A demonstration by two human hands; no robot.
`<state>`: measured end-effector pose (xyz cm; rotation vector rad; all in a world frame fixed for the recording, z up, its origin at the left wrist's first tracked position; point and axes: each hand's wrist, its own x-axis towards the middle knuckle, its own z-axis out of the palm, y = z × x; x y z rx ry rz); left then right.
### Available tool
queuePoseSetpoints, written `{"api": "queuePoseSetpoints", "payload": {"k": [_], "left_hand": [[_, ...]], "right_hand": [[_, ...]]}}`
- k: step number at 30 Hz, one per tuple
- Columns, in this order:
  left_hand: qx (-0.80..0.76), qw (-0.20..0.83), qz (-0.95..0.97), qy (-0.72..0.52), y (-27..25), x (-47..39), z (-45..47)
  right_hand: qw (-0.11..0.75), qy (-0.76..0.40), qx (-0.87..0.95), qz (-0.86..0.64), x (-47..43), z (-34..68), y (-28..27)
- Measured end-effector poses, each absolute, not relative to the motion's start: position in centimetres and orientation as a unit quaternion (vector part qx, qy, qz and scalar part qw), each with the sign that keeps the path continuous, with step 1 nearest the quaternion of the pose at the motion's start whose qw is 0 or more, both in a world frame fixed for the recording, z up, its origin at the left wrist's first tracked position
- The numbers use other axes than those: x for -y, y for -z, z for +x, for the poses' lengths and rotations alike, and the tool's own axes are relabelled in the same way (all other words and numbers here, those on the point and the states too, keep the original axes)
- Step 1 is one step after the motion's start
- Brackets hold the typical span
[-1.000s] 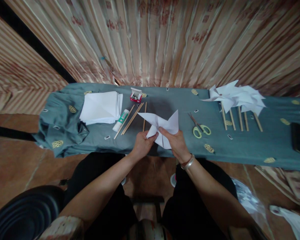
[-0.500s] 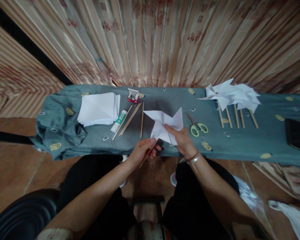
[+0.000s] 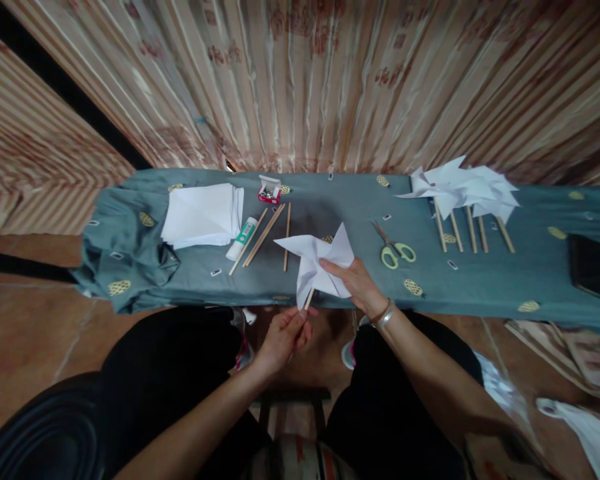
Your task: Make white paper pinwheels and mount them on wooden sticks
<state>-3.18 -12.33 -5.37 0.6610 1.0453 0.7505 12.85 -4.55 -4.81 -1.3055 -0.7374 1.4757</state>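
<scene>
A: What's the weak spot, right there at the fingers?

B: The wooden stick (image 3: 309, 299). The left hand (image 3: 279, 338) has its fingers (image 3: 297, 323) closed in a pinch on it, just below the white pinwheel (image 3: 324, 252). A loose pinch could let it slip or twist. The paper hides the stick's upper end, so I can't tell whether it's fastened.

A: And the other side?

B: The right hand (image 3: 364, 288) has its thumb flat on the pinwheel's face, close to the middle. Its other fingers look to be behind, so I'd call that a grip from both sides. Pressing too hard could crease a blade; pulling against the left hand could tear the paper.

A: Where is the pinwheel exactly?

B: Held up between both hands at the near edge of the desk (image 3: 485, 293), the stick slanting down past it. If dropped, it could land on the floor (image 3: 35, 333).

A: Further out?

B: Loose sticks (image 3: 265, 235) lie beside a glue stick (image 3: 243, 238), a small red box (image 3: 269, 193) beyond them and a paper stack (image 3: 200, 217) farther left. On the right, scissors (image 3: 389, 257), then a row of finished pinwheels (image 3: 453, 187).
</scene>
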Motion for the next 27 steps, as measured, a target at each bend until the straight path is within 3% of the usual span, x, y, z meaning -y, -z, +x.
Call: {"api": "queuePoseSetpoints", "payload": {"k": [10,18,27], "left_hand": [[-0.497,0.726,0.268,-0.392,5.5,14.7,-2.8],[-0.510,0.716,0.253,-0.404,7.1,15.8,-2.1],[-0.513,0.717,0.255,-0.397,6.4,16.1,-2.8]], "right_hand": [[0.453,-0.637,0.340,-0.523,5.0,11.9,3.9],[0.370,-0.587,0.426,-0.580,4.5,12.6,4.9],[0.385,-0.621,0.424,-0.535,4.8,12.1,3.9]]}}
